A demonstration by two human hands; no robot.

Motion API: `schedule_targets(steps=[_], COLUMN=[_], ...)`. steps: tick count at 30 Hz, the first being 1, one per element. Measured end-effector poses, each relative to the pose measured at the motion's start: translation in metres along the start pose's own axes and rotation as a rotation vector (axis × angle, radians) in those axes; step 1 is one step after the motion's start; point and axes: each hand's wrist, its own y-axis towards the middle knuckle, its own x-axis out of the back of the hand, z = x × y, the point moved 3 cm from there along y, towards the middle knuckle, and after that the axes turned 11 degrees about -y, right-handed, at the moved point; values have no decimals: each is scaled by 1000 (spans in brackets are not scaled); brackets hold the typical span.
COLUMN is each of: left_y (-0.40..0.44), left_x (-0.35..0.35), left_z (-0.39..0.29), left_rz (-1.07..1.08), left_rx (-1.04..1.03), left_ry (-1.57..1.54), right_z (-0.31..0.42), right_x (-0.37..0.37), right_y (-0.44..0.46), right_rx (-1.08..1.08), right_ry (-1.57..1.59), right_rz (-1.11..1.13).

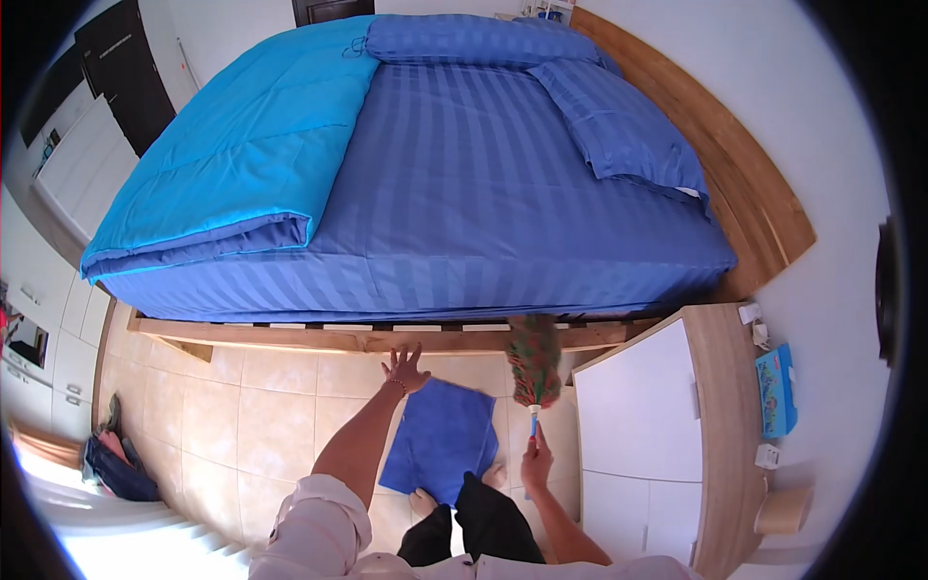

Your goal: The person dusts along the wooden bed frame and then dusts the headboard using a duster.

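My right hand (pixel 537 460) is closed on the blue and white handle of a feather duster (pixel 535 362). The duster's green and red-brown head lies across the wooden bed frame (pixel 445 339), by the mattress's lower edge. With its fingers spread, my left hand (pixel 406 369) is at the frame's front rail, holding nothing. A blue cloth (pixel 445 435) lies on the tiled floor between my arms, at my feet. Above the frame is a mattress in a blue striped sheet (pixel 464 193).
A folded turquoise blanket (pixel 251 126) covers the bed's left side; striped pillows (pixel 628 126) are at the right. A white cabinet (pixel 638 396) with a wooden top stands close to my right, under a blue packet (pixel 775 389). Dark bags (pixel 121 464) sit at left.
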Motion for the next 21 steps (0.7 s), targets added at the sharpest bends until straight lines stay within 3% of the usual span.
schedule_targets(steps=[1, 4, 5, 7, 8, 10, 13, 16, 21], left_y=[-3, -2, -6, -11, -9, -11, -7, -11, -14], left_x=[-3, -17, -18, -13, -10, -12, -20, -13, -15], left_z=[-1, -2, -3, -7, -8, -12, -18, -27, -34], left_rz=[35, -36, -38, 15, 28, 21, -7, -12, -4], left_rx=[2, -35, -24, -10, -2, 24, 87, 175, 274], left_ry=[-53, 14, 1, -33, -47, -49, -28, -32, 3], right_z=[1, 13, 17, 18, 15, 5, -9, -4, 9], right_x=[-3, -13, -2, 6, 9, 25, 39, 50, 54], right_y=[-6, -16, -14, 0, 8, 22, 29, 47, 110], right_rx=[-143, 247, 257, 206, 214, 247, 237, 324, 553], right_ry=[-16, -48, -57, -53, -56, 102, -21, -6, -89], right_rz=[95, 94, 106, 425, 433, 215, 211, 429, 460])
